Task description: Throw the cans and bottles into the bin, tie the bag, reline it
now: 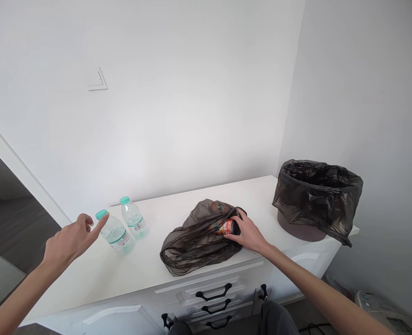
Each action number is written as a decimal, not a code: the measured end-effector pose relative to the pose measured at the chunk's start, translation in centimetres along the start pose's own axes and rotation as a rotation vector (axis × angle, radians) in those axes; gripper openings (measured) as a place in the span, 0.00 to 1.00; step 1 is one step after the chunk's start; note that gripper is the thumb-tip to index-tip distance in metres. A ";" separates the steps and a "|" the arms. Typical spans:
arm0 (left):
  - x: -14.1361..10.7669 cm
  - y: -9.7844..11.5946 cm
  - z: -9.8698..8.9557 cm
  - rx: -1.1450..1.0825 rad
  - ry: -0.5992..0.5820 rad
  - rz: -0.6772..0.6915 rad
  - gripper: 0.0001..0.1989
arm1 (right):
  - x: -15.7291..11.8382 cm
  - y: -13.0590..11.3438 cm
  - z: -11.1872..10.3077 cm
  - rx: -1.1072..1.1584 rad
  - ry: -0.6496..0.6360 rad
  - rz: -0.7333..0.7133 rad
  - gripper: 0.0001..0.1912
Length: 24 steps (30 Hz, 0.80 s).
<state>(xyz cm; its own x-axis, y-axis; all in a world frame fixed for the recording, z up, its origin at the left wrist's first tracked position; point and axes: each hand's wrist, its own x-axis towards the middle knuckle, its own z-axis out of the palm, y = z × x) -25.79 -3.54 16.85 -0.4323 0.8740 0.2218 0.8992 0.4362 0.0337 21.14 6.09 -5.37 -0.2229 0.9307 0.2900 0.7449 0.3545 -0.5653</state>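
My right hand [246, 232] has its fingers around the end of a can with an orange label [227, 226], at the mouth of a thin black plastic bag [192, 249]. The bag lies crumpled on the white cabinet top, and orange-and-green shapes show dimly through its film. On the left, my left hand [69, 239] holds nothing; one digit stretches out beside the green cap of the nearer clear plastic bottle [117, 235], the others partly bent. Whether it touches the cap I cannot tell. A second clear bottle with a green cap [134, 217] stands just behind. Both bottles are upright.
At the right end of the white cabinet top [258, 197] stands a brown trash bin [298, 228] lined with a black bag [317, 200]. Black-handled drawers [214, 292] are below the front edge. A white wall with a switch [97, 80] rises behind.
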 end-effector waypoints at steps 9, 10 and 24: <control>-4.6 1.8 4.7 -0.246 0.486 0.416 0.20 | -2.4 -2.0 -4.3 0.292 -0.213 0.068 0.42; -5.7 3.0 5.5 -0.321 0.374 0.521 0.18 | -2.7 -2.4 -4.6 0.324 -0.252 0.070 0.43; -16.1 18.3 10.4 -1.325 -0.696 0.255 0.34 | -4.6 -6.0 -4.3 0.337 -0.359 -0.096 0.40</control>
<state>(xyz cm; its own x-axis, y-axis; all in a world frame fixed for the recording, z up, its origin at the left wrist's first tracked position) -3.08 -7.44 3.75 0.1357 0.9834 -0.1207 0.1988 0.0923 0.9757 20.41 -0.73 0.06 -0.5267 0.8439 0.1021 0.4790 0.3939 -0.7845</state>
